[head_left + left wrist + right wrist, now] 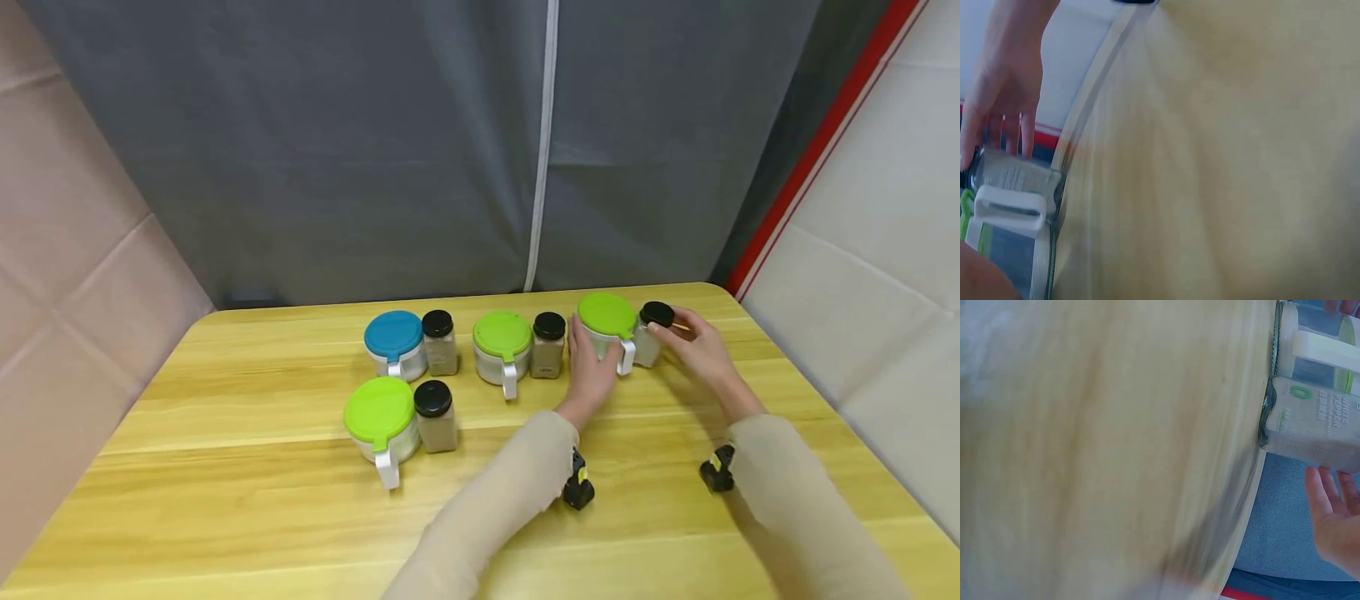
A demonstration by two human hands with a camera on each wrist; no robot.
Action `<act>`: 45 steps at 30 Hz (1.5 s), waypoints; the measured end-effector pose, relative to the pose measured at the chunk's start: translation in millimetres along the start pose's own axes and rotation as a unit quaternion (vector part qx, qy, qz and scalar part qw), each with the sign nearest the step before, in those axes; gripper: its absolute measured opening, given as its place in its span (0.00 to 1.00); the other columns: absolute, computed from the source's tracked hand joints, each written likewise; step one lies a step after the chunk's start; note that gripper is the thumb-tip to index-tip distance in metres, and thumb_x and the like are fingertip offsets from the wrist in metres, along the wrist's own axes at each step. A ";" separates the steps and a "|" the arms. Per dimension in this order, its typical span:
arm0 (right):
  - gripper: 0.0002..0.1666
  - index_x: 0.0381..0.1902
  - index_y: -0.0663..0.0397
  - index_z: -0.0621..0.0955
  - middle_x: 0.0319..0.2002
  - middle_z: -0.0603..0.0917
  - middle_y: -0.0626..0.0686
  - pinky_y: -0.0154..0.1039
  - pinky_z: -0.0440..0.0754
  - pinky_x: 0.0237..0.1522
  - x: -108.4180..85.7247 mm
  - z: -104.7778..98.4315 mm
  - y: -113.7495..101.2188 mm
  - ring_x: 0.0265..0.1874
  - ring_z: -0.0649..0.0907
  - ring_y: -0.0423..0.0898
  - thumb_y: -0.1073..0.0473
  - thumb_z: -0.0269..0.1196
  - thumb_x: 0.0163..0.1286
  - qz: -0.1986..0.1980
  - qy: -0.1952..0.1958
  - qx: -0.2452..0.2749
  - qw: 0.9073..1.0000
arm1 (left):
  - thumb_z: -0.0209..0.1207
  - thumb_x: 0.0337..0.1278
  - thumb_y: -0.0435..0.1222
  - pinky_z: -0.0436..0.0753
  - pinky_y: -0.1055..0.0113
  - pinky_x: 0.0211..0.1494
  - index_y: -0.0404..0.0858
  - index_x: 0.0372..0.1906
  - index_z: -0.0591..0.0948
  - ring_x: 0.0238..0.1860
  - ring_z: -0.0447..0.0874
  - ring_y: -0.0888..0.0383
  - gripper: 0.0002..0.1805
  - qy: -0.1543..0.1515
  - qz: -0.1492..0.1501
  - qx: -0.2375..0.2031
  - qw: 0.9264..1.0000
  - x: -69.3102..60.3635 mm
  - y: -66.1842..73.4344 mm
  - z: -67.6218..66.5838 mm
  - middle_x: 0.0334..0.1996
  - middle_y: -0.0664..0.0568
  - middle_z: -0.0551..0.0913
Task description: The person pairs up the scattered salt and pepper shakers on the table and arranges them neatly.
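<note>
At the back right of the table, my left hand [592,375] holds a glass seasoning jar with a green lid [607,314] and white handle. Its fingers lie along the jar's left side, the thumb in front. Directly right of that jar stands a black-capped spice bottle [647,346]. My right hand [701,354] grips this bottle from the right near its cap, with thumb in front and fingers behind. The right wrist view shows the bottle [1316,422] upright against the jar [1286,340], printed text facing out. Only part of the left hand shows in the wrist views.
Left of my hands, another green-lidded jar [502,335] stands beside a spice bottle [547,354]. Farther left are a blue-lidded jar [393,335] and bottle [441,350]. Nearer me stand a green-lidded jar [380,411] and bottle [437,425]. A grey curtain [375,167] hangs behind the table.
</note>
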State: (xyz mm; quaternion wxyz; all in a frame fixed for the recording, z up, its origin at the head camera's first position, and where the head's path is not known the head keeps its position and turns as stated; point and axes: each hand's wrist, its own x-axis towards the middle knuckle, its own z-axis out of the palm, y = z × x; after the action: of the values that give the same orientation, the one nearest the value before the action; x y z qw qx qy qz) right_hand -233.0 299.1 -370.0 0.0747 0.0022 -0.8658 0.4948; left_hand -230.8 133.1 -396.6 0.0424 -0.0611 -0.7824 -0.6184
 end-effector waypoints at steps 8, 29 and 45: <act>0.39 0.61 0.65 0.61 0.56 0.65 0.64 0.49 0.65 0.53 1.6 3.6 1.5 0.55 0.67 0.59 0.45 0.57 0.61 0.006 0.008 0.016 1.000 | 0.51 0.59 0.43 0.50 0.66 0.63 0.38 0.68 0.41 0.65 0.43 0.57 0.40 0.007 -0.010 0.037 0.999 13.4 -2.6 -0.3 0.67 0.47 0.43; 0.40 0.65 0.60 0.57 0.57 0.63 0.63 0.54 0.62 0.53 -5.4 -11.4 6.5 0.56 0.64 0.61 0.44 0.54 0.62 0.003 -0.041 0.006 0.999 | 0.68 0.36 0.48 0.64 0.62 0.57 0.42 0.65 0.48 0.58 0.59 0.55 0.52 0.034 0.005 0.047 0.998 10.0 -1.6 5.3 0.59 0.48 0.57; 0.35 0.62 0.61 0.60 0.55 0.65 0.60 0.25 0.69 0.41 -16.0 -22.3 8.9 0.54 0.66 0.60 0.47 0.55 0.64 -0.035 -0.064 -0.026 0.997 | 0.67 0.31 0.56 0.68 0.66 0.54 0.39 0.62 0.55 0.53 0.66 0.56 0.52 0.039 0.018 0.148 0.988 6.9 1.9 6.6 0.53 0.49 0.64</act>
State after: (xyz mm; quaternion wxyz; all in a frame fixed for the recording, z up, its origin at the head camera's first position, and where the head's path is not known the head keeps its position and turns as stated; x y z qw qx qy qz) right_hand -215.0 321.6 -368.6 0.0365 0.0621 -0.8810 0.4676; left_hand -237.3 140.3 -395.3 0.0928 -0.0444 -0.8620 -0.4964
